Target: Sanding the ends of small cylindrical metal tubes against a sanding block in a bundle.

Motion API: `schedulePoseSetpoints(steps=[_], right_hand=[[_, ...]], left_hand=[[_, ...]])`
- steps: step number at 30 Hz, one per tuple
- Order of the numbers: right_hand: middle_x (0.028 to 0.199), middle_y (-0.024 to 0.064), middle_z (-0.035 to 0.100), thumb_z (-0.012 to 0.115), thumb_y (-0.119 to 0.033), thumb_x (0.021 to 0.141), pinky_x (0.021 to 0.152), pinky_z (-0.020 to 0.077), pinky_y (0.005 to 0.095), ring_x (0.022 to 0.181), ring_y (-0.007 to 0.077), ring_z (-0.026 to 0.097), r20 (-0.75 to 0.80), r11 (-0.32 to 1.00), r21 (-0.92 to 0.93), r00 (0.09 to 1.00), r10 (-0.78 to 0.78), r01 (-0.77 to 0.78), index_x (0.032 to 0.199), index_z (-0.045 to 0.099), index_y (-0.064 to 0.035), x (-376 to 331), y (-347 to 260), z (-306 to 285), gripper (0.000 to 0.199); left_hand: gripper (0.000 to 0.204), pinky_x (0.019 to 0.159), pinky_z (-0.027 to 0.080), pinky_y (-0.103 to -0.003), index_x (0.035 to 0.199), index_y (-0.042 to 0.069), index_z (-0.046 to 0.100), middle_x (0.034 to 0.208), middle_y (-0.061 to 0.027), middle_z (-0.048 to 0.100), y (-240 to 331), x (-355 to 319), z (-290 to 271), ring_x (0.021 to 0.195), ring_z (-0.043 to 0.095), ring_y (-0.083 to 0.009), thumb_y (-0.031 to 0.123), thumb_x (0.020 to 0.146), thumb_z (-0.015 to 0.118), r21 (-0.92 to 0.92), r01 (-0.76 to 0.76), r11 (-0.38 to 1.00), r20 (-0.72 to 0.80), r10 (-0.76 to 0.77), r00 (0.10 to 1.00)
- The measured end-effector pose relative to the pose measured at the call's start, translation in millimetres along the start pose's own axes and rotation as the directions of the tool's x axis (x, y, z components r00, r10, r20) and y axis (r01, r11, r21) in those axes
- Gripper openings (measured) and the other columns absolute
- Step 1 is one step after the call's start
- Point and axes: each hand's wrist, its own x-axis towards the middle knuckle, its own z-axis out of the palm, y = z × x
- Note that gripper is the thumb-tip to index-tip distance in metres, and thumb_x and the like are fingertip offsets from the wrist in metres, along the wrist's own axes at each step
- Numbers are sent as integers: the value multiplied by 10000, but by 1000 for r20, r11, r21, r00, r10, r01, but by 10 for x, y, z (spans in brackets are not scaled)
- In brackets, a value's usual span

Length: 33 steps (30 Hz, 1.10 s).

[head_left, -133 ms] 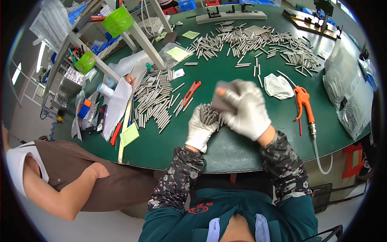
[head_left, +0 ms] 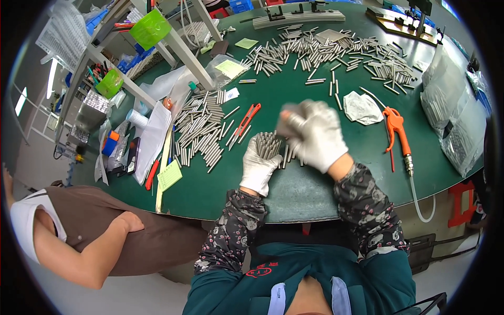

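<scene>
Dozens of metal pins (head_left: pixel 268 144) stand bunched upright in the gloved left hand (head_left: pixel 260 167), clamped round them above the green table (head_left: pixel 315 194). Right hand (head_left: pixel 315 134) is blurred, grip unclear. I'd squeeze evenly so the ends stay level.

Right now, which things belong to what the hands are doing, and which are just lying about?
In use:
- left hand gripping a bundle of metal rods
- right hand, blurred, beside the bundle
- loose rods on the green table

Lying about:
- orange air blow gun
- red utility knife
- crumpled cloth
- yellow notepad
</scene>
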Motion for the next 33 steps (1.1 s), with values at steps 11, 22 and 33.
schedulePoseSetpoints(steps=[11,22,33], right_hand=[[967,163,521,624,-246,638,792,394,413,906,304,496,-113,999,25,992,48,-45,1016,625,-136,17,-10,-79,393],[1006,151,524,632,-281,636,796,417,415,957,316,501,-84,944,-100,948,305,-313,1058,602,-137,-103,411,28,447],[981,162,520,627,-242,633,805,398,392,908,300,501,-62,964,-52,964,257,-260,1066,607,-135,-3,203,-73,446]], left_hand=[[565,857,455,-282,1150,56,427,1077,-40,538,-119,40,-59,997,532,-145,-119,656,637,-103,-45,994,28,48,998],[574,768,474,-245,1139,39,430,984,-20,555,-17,-2,-16,893,563,-125,-146,629,617,-69,-26,997,23,28,999],[548,810,470,-266,1116,52,448,1019,-20,546,-40,-16,-21,917,552,-120,-107,635,656,5,-29,1000,7,28,1000]])
